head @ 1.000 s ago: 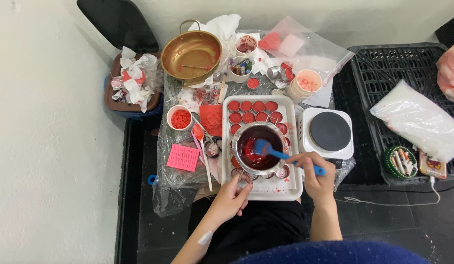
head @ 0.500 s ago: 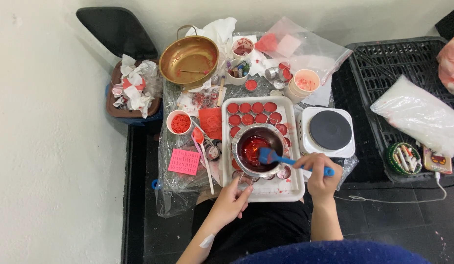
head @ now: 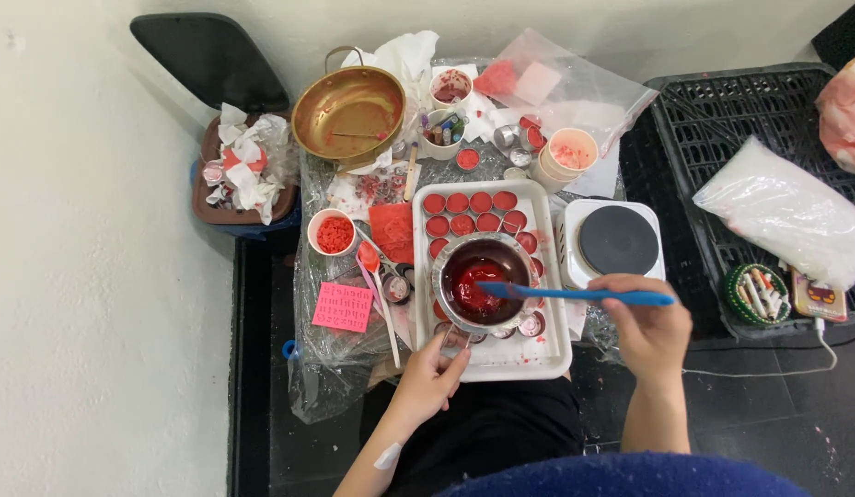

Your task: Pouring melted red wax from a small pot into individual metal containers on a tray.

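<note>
From up top I see my right hand (head: 650, 333) closed around the handle end of a blue spatula (head: 575, 294), fingers wrapped over it, handle running roughly level to the left w/ the blade end dipped into the red liquid in a small metal pot (head: 484, 280). My left hand (head: 431, 379) is below the pot, fingers curled up at its short handle on the near side; looks like a pinch grip but can't tell exactly how tight. The pot sits on a white tray (head: 494, 361), over the lower rows of small round tins filled w/ red (head: 470, 202); more tins poke out around the pot's rim. Just right of the tray, touching or nearly so, is a white single hotplate (head: 617, 241) w/ a dark round burner. Left of the tray: a pink sticky note (head: 342, 306), a red-tipped spoon (head: 373, 272) and a white cup of red bits (head: 333, 232). Further back a big copper-coloured pan (head: 348, 112) w/ red smears, crumpled tissue (head: 402, 55) and a clear plastic bag (head: 558, 85). Far left, a bin stuffed w/ stained tissues (head: 240, 167). Right side, a black crate (head: 722, 110) w/ a white bag (head: 783, 213) on it
</note>
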